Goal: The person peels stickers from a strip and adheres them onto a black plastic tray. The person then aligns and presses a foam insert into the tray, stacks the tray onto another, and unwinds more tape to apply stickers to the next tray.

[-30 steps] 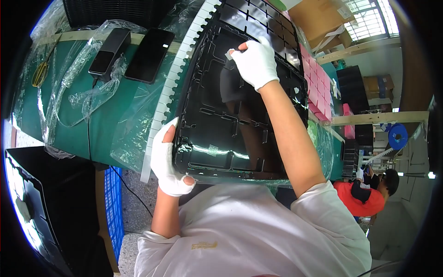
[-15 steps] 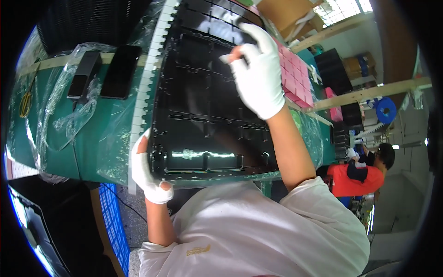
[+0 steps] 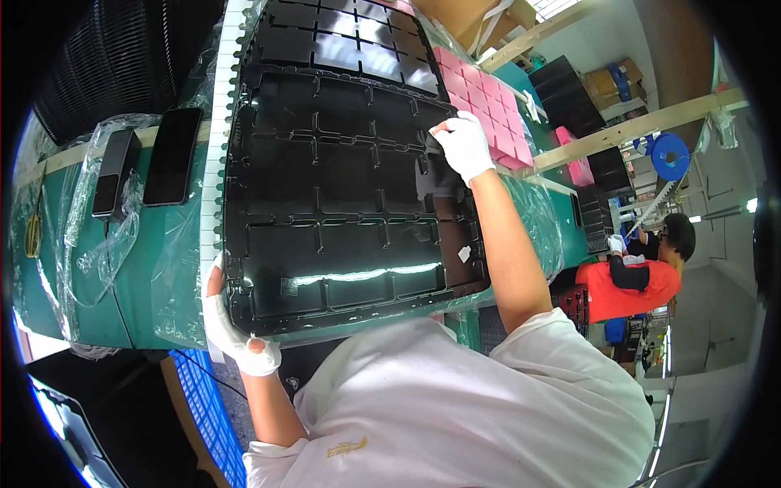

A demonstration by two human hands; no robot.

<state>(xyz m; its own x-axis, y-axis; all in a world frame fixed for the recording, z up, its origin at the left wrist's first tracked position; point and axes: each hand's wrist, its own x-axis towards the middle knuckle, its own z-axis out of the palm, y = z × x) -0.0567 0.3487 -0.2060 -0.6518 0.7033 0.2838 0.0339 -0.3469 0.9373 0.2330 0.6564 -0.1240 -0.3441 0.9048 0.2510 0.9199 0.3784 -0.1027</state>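
Note:
A large black plastic tray [image 3: 350,183] with moulded compartments and glossy dark panels lies before me on the green table. My left hand [image 3: 236,329], in a white glove with bare fingertips, grips the tray's near left corner; part of its fingers is hidden by the rim. At the tray's right side, my gloved right hand [image 3: 468,148] has its fingers pinched together just above a compartment. What they hold, if anything, is too dark to make out. A greyish patch shows below that hand. Lower down, a small white scrap [image 3: 464,254] shows on the right compartment.
A white toothed strip [image 3: 213,163] runs along the tray's left side. Further left lie a black phone [image 3: 173,157], a grey device [image 3: 116,175] and plastic wrap. Pink blocks [image 3: 488,106] stand at right. A blue crate [image 3: 213,407] is below. A person in red [image 3: 630,285] works beyond.
My right hand has come down and nearer the tray's right edge, fingers drawn closer together. My left hand still grips the corner. The view has shifted, and the white scrap now shows.

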